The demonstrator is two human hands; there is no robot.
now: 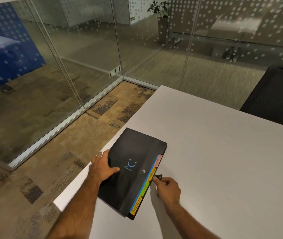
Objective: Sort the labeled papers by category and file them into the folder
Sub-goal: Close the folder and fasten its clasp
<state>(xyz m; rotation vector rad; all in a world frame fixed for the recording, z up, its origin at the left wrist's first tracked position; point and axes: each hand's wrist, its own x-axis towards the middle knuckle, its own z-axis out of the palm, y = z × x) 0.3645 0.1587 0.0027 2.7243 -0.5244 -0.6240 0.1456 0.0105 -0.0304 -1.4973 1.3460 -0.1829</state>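
A: Black, matte folder (133, 171), flat near the white table's (223, 161) left edge, one corner overhanging. Coloured tabs along its right side: SPORTS, HR, FINANCE, ADMIN.

B: Left hand (102, 167) is laid on the cover, fingers relaxed and spread. Right hand (167, 188) is curled, a small dark clasp tab (158, 177) pinched.

A: Beyond: patchy carpet (68, 144), dotted glass walls (85, 49), dark mesh chair (275, 99).

A black folder (133, 171) lies closed at the white table's (223, 152) left edge. The left hand (102, 167) rests flat on its cover, thumb spread. The right hand (167, 188) pinches a small black tab (158, 177) just beside the FINANCE label (152, 175), the SPORTS label (136, 207) nearer the wrist.
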